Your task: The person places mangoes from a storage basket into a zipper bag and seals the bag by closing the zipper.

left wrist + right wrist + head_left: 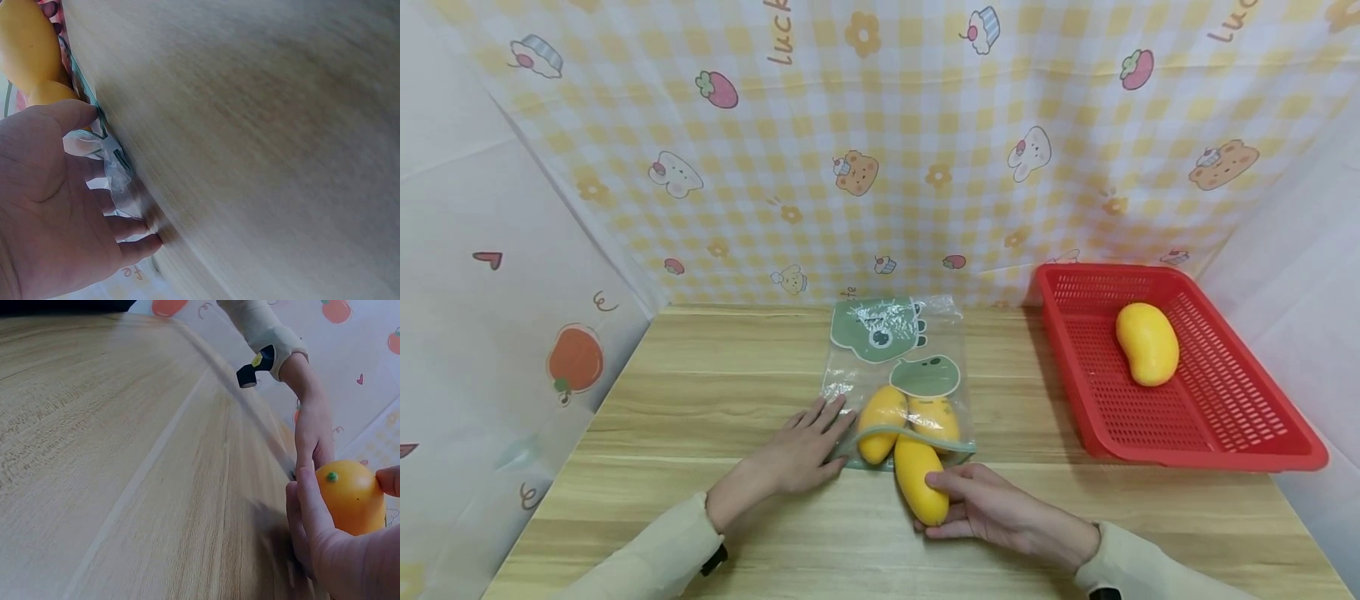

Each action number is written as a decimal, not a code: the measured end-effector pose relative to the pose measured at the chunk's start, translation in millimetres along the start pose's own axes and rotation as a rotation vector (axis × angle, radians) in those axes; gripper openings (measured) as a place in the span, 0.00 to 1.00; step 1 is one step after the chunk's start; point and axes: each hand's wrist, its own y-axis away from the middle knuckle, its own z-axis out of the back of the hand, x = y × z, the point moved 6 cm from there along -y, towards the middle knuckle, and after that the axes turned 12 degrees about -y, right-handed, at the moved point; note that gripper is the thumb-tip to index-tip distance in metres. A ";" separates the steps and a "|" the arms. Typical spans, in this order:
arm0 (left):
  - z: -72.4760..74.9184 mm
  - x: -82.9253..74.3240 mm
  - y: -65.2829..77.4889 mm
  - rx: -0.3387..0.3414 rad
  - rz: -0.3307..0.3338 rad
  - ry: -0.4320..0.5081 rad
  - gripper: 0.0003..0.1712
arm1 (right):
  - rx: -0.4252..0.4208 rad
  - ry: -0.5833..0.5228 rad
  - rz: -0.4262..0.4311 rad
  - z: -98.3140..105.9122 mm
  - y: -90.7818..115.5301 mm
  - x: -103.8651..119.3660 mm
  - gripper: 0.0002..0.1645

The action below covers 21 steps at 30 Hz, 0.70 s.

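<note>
Between the thumb and fingers of my right hand (992, 504) is a yellow mango (921, 483), its far end at the mouth of a clear zip bag (842, 367). The mango's green stem dot shows in the right wrist view on the held mango (350, 497). Inside the bag, near its opening, lie a left mango (883, 412) and a right mango (934, 421). My left hand (801, 450) rests with fingers spread at the bag's left edge. In the left wrist view, its fingers (134, 250) touch the plastic.
A red plastic basket (1071, 400) stands on the right of the wooden table (715, 375), with one yellow mango (1148, 343) in it. Behind the table hangs a yellow checked curtain (910, 217) with cartoon prints. The bag carries a green dinosaur print (865, 325).
</note>
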 end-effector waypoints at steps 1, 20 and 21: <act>0.1 -0.2 0.1 -0.001 0.000 0.001 0.39 | -0.006 -0.001 0.001 0.2 -0.2 -0.1 0.32; 0.7 -0.6 1.3 -0.001 0.006 0.013 0.39 | 0.042 -0.007 0.012 -9.2 1.2 -0.7 0.22; 0.8 -0.6 1.4 -0.003 0.005 0.014 0.39 | 0.048 -0.006 0.009 -9.6 1.5 -0.8 0.21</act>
